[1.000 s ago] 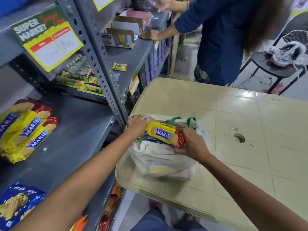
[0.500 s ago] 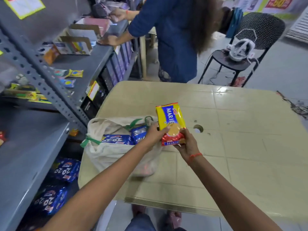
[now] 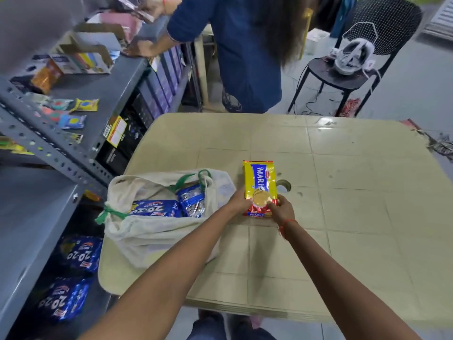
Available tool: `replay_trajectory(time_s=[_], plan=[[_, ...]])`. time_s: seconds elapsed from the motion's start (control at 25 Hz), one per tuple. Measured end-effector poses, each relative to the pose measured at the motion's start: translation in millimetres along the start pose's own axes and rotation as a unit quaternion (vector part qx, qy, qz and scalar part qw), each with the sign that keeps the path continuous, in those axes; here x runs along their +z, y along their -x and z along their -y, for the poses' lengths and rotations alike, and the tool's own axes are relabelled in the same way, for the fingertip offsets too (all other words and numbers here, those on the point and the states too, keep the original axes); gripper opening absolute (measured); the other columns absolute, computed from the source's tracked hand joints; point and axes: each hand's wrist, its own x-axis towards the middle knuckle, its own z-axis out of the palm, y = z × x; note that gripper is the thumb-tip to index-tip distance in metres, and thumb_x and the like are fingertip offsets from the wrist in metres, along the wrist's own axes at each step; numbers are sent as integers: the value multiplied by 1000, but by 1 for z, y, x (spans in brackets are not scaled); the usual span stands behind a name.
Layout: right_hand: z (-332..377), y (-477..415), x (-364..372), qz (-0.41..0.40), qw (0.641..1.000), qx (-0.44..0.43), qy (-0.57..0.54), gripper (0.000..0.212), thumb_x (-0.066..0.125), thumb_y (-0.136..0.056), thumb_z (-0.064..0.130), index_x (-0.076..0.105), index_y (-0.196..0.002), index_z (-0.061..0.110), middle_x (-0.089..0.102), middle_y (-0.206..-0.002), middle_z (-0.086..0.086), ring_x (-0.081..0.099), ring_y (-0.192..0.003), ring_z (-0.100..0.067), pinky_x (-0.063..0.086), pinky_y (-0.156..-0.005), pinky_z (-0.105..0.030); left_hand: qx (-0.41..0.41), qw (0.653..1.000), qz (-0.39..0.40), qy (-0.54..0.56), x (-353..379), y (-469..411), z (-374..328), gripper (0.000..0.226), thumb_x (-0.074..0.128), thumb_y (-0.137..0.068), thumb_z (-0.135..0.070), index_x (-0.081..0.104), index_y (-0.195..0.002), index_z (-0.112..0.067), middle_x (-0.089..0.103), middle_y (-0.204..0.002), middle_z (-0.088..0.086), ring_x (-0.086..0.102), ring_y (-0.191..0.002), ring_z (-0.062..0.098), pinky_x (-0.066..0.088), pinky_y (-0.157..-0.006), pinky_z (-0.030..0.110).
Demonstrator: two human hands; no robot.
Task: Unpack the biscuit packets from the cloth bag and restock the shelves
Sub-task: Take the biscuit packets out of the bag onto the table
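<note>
Both my hands are on 1 yellow Marie packet, gripping its red lower end. My left hand pinches the packet's left edge; my right hand closes on the lower right corner, fingers curled tight around the foil. A red thread circles my right wrist. The packet sits long-axis away from me over the beige surface; I cannot tell whether its far end touches down. It partly covers the round hole in the surface.

The cloth bag lies just left of the packet, at the surface's left edge, mouth open toward me, green handles loose on top. Inside I see 1 blue 20-20 packet lying flat and 1 more blue packet propped beside it.

Left of the surface stands the grey metal shelf. On its low level, below the bag, lie 2 more 20-20 packs. The upper level carries small sachets and an open cardboard display box.

Beyond the surface a second person in a blue top reaches toward the far shelf. A black mesh chair to the right carries a white device; detail too blurred to identify.
</note>
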Motion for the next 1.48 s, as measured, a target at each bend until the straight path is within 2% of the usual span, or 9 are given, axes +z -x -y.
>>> replay_trajectory(time_s=[0.16,0.4,0.6,0.72,0.84,1.04,1.24,1.4,1.48], plan=[[51,19,20,-80,983,-106,126,38,58,-88,14,54,-123,1,57,-123,-22,53,-115,-36,41,-96,-37,5,993,-118,-18,-23,-1,12,33,55,-84,-7,62,-116,-4,67,-120,16,63,-112,29,50,-98,37],[112,58,107,161,950,-231,135,19,55,-82,3,72,-90,1,74,-97,-19,67,-90,-29,47,-78,-28,-69,935,-319,-140,-119,33,48,16,56,-87,-15,69,-94,-9,72,-100,16,66,-94,33,52,-78,37],[111,79,180,292,890,-123,329,37,56,-89,34,50,-67,5,55,-73,-14,51,-68,-27,40,-62,-29,-240,890,-183,-343,-186,71,101,66,67,-77,-52,49,-127,-12,50,-136,15,42,-129,35,42,-99,41],[115,85,198,308,887,-75,336,48,53,-88,49,57,-104,3,60,-100,-15,58,-90,-30,41,-68,-30,-270,890,-104,-353,-211,76,116,101,65,-53,-76,43,-133,-19,55,-132,11,50,-124,33,43,-101,40],[118,90,208,302,924,14,233,60,63,-86,37,47,-127,-4,56,-110,-14,54,-98,-28,39,-64,-26,-257,879,-40,-399,-220,85,120,94,75,-56,-58,42,-135,-18,56,-135,7,54,-123,28,46,-99,37],[129,100,230,290,950,111,-3,61,83,-58,17,55,-110,0,67,-102,-12,68,-84,-28,61,-69,-42,-241,925,-38,-292,-225,108,131,106,77,-64,-42,22,-147,-6,36,-149,15,39,-135,29,38,-109,35],[149,93,181,328,942,70,3,34,73,-69,17,64,-100,5,70,-87,-10,67,-68,-21,57,-54,-26,-186,974,-112,-67,-244,112,102,43,53,-77,-11,56,-118,-1,63,-112,17,58,-90,26,46,-56,25],[154,76,114,357,932,65,13,20,70,-76,18,66,-96,14,72,-77,-4,68,-63,-14,60,-58,-26,-202,952,-229,2,-225,94,87,37,61,-77,-27,57,-103,0,55,-100,15,57,-76,24,40,-59,25],[148,73,85,346,934,71,-47,27,69,-80,18,65,-105,11,73,-83,-4,69,-70,-14,60,-66,-27,-200,935,-280,86,-202,87,75,63,63,-80,-46,53,-117,4,60,-116,15,61,-104,29,51,-83,32]])
